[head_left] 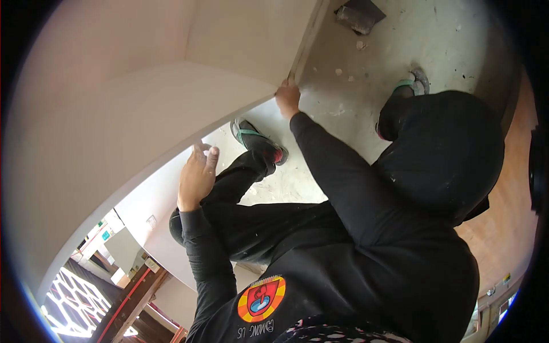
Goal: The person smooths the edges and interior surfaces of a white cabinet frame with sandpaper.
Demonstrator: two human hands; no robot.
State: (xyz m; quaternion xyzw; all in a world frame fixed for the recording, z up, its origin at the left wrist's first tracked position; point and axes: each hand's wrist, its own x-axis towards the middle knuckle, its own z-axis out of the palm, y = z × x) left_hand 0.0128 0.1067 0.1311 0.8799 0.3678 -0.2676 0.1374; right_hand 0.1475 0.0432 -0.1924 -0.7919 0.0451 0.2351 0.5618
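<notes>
A large white panel or wall section (131, 114) with a curved-looking lower edge fills the upper left. My left hand (196, 180) is raised at that edge, its thumb apart and its fingertips partly lost against the panel; I see nothing held in it. Further along, my right hand (287, 98) is closed at the panel's lower corner, where the edge meets the floor line. A small thin bit shows just above its knuckles, but what the fingers hold is hidden.
My bent legs, in black trousers, and sandalled feet (251, 137) rest on the dusty grey floor (343, 114). A dark, block-like object (359, 16) lies at the top. Bright lattice lights (77, 303) and a beam (134, 294) show at lower left.
</notes>
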